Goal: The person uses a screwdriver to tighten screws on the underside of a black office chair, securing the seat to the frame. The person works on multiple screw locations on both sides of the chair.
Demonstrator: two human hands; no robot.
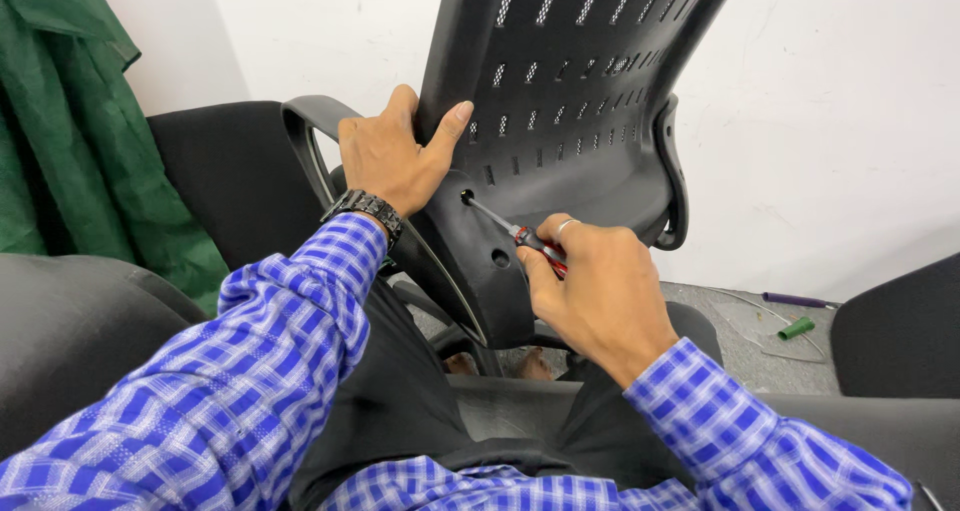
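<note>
Chair backrest (pixel 560 121) was clamped by left hand (pixel 390 156); right hand (pixel 590 291) pinched screwdriver (pixel 510 231). Angled tip might slip from the screw.

chair backrest (pixel 570 101) ahead, cloth (pixel 60 131) far left, small tools on floor (pixel 740 341) at right

Looks like an office-chair assembly workshop: half-built black chair backrest (pixel 570 91), spare seats (pixel 235 171), loose tools (pixel 797 328) on concrete floor (pixel 740 341), bare white wall (pixel 840 121).
</note>
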